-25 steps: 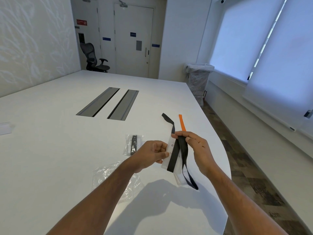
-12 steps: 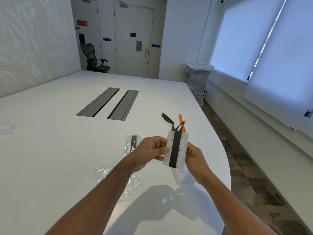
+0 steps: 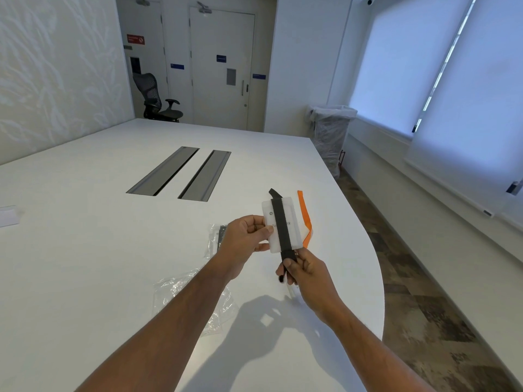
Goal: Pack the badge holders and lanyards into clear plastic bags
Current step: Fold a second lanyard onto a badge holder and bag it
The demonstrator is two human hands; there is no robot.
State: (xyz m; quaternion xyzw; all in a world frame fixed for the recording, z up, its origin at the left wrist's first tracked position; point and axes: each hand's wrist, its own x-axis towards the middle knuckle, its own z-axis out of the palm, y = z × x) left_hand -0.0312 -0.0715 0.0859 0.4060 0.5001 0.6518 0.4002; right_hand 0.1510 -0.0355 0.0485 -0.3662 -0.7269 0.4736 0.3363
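Note:
My left hand (image 3: pixel 247 237) grips the left edge of a translucent white badge holder (image 3: pixel 294 222), held upright above the table. A black lanyard (image 3: pixel 281 222) runs lengthwise down the holder's face. My right hand (image 3: pixel 301 268) pinches the lanyard's lower end just below the holder. An orange lanyard (image 3: pixel 305 215) lies on the table behind the holder. A crumpled clear plastic bag (image 3: pixel 175 287) lies under my left forearm. Another clear bag (image 3: pixel 215 239) with a dark item inside sits behind my left hand, partly hidden.
The white table (image 3: pixel 99 250) has two grey cable hatches (image 3: pixel 181 172) in its middle and a curved edge close on the right. A small white object (image 3: pixel 8 216) sits at the far left. A lined bin (image 3: pixel 329 134) and an office chair (image 3: pixel 158 99) stand beyond.
The black lanyard, loose and looped a second ago, now lies taut along the holder. My right hand dropped from the holder's top to below it, pulling the lanyard's end downward.

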